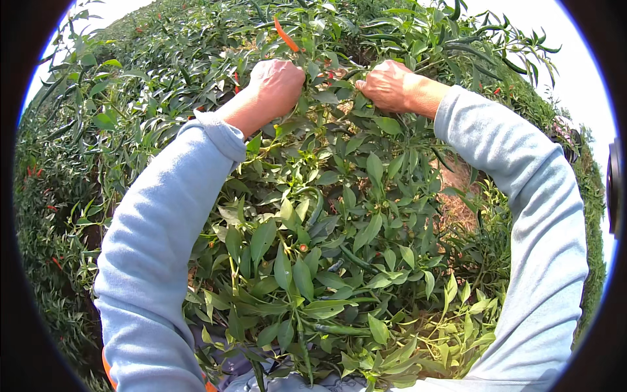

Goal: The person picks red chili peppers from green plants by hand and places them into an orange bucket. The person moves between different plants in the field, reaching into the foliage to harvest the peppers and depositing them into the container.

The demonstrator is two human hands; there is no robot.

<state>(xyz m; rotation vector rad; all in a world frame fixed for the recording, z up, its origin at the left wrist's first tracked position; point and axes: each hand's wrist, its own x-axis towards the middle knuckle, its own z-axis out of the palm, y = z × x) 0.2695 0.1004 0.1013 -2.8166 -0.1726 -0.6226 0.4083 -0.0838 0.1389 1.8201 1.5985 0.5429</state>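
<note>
My left hand (278, 83) is closed in a fist among the upper leaves of a chili pepper plant, its fingertips hidden. Just above it an orange-red chili pepper (285, 35) points upward; whether the hand holds it cannot be told. My right hand (384, 87) is at the same height to the right, fingers curled in the foliage beside a green stem, their grip partly hidden. Closer to my body, green chili peppers hang among the leaves, one curved (317, 208) and one lying nearly level (342, 330).
Dense chili plants (54, 235) with scattered red peppers spread to the left and behind. Several dark green peppers (470, 49) hang at the upper right. Dry ground (458, 196) shows between plants near my right sleeve. Part of a person (566, 134) appears at the right edge.
</note>
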